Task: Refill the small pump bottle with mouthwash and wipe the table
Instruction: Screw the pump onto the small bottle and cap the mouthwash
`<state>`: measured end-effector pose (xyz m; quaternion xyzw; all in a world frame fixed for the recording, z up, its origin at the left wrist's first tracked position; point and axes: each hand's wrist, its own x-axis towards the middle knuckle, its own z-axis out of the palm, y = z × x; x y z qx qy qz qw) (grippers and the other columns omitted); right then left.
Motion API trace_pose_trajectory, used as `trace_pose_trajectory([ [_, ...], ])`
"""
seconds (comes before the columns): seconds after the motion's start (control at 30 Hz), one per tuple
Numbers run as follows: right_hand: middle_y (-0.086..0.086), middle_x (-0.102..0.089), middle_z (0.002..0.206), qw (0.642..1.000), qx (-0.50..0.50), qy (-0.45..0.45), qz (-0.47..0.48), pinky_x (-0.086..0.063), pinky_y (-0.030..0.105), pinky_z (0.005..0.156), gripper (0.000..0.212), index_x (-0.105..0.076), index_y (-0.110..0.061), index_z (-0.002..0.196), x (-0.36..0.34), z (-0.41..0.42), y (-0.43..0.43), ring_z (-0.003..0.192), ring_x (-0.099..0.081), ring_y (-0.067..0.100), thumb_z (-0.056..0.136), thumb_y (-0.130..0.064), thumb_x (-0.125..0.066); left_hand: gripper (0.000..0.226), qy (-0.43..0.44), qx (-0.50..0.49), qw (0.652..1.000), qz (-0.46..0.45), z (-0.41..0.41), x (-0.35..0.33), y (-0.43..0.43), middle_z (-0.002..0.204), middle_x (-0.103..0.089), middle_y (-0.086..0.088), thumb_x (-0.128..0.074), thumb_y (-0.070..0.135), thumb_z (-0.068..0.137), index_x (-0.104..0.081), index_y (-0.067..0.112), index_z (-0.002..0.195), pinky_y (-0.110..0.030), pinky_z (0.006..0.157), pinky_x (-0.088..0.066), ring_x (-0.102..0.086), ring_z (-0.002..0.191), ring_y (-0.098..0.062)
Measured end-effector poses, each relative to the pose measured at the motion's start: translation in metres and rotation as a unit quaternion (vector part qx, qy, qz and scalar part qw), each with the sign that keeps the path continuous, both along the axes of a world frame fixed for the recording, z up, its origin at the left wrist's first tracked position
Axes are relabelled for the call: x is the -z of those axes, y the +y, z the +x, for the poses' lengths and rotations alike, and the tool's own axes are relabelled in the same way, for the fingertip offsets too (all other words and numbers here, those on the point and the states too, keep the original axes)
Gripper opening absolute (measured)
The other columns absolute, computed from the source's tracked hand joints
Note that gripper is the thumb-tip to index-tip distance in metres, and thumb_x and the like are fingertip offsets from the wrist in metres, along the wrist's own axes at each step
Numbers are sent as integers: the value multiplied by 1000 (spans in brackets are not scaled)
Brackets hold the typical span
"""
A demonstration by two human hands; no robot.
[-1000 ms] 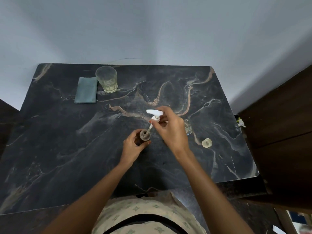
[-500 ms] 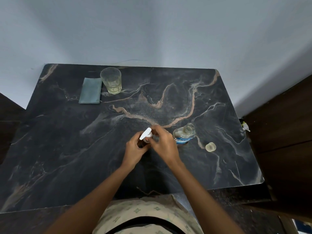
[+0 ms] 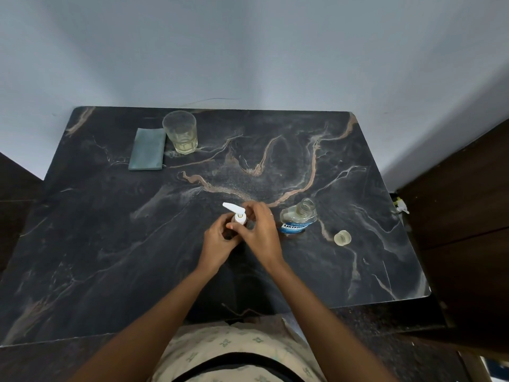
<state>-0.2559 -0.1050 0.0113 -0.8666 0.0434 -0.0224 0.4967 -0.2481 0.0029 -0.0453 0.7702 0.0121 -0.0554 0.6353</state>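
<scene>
Clear glass (image 3: 180,132) holding pale liquid, far left; dark wooden cabinet (image 3: 454,216) at right; grey wall (image 3: 248,51) behind

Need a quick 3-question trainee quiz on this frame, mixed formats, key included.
1. True or false: the mouthwash bottle has its cap on.
2. What lies just left of the glass? A) folded cloth B) funnel C) spoon
3. Short answer: what does the left hand hold, and what does the right hand grip?
Key: 1 false, the cap lies on the table to the bottle's right. 2 A. 3 the small pump bottle; its pump head.
</scene>
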Motion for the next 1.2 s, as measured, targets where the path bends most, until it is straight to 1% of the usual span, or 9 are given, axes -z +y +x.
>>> trace_pose_trajectory([
  [0.13, -4, -55, 124, 994, -65, 34, 78, -34, 22, 103, 51, -50, -15, 128, -2, -1, -10, 117, -47, 11, 80, -3, -64, 52, 0, 3, 1000, -16, -1, 1, 1, 94, -67, 9, -73, -2, 69, -56, 38, 97, -10, 78, -47, -63, 89, 2],
  [0.2, -5, -57, 113, 992, -45, 38, 111, -36, 25, 101, 40, -57, -9, 120, -3, -3, -12, 113, -51, 14, 82, 4, -59, 51, 11, 5, 999, -31, -1, 1, 0, 97, -67, 0, -74, -3, 68, -56, 34, 98, -15, 82, -49, -64, 92, -6],
  [0.3, -2, -61, 100, 989, 9, 40, 141, -43, 31, 95, 29, -65, -4, 103, -3, -1, -7, 103, -56, 17, 76, 6, -64, 51, 16, 5, 999, -34, -1, 0, 0, 97, -68, 2, -75, -1, 67, -57, 36, 96, -14, 81, -49, -65, 91, -5],
  [0.4, 2, -61, 94, 985, 47, 47, 161, -43, 18, 83, 28, -62, -6, 93, 0, 3, -1, 93, -56, 13, 69, 5, -72, 53, 14, 7, 1000, -25, -1, 0, 1, 95, -67, 7, -74, -2, 68, -56, 41, 95, -11, 77, -49, -65, 90, -1],
  [0.57, 6, -57, 94, 989, 33, 32, 139, -42, 8, 73, 37, -55, -8, 96, 2, 3, 1, 83, -54, 6, 66, 0, -76, 53, 3, 4, 1000, -15, -1, -2, 1, 95, -66, 9, -71, -4, 70, -55, 41, 95, -8, 75, -47, -63, 88, 5],
  [0.7, 6, -59, 116, 987, -41, 61, 141, -43, 22, 94, 44, -55, -9, 119, 0, 0, -12, 105, -54, 14, 78, 1, -66, 48, 12, 12, 999, -32, -2, -2, 1, 94, -66, 8, -73, -2, 69, -56, 34, 97, -8, 76, -47, -63, 88, 4],
  [0.83, 14, -62, 114, 989, -26, 66, 127, -42, 39, 100, 30, -60, -4, 112, 1, -1, -18, 110, -54, 23, 82, 2, -60, 44, 17, 15, 999, -46, -1, -3, 0, 94, -66, 2, -73, -4, 68, -57, 20, 100, -8, 76, -47, -63, 85, 5],
  [1.03, -9, -54, 86, 989, -8, 23, 143, -40, 6, 75, 30, -60, -12, 91, 1, 4, -8, 80, -53, -6, 69, 4, -73, 50, 21, 7, 999, -50, -2, -4, 0, 93, -66, 3, -70, -10, 68, -56, 30, 96, -9, 75, -48, -64, 85, 4],
  [1.2, -6, -55, 112, 990, -94, 25, 106, -41, 20, 95, 41, -58, -9, 116, -2, 4, -17, 106, -53, 12, 78, 6, -62, 47, 27, 8, 998, -60, -1, -1, 0, 95, -66, -2, -72, -7, 68, -56, 25, 99, -11, 78, -48, -64, 88, -1],
])
